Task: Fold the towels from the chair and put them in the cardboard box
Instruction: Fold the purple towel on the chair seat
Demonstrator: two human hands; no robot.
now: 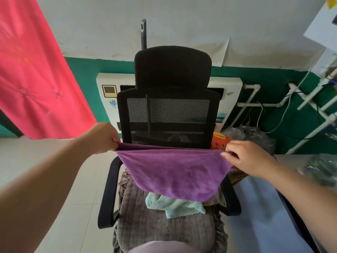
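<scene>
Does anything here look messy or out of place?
Only the light green towel, which lies crumpled on the chair seat. The purple towel hangs doubled over, evenly stretched between both hands.

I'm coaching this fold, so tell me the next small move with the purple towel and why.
Probably bring the left hand across to the right hand, halving the purple towel: both hands pinch its top corners, and it already hangs doubled and taut above the chair.

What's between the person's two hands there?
In the head view, a purple towel stretches between the left hand and right hand, each pinching a top corner; it hangs doubled over the chair.
</scene>
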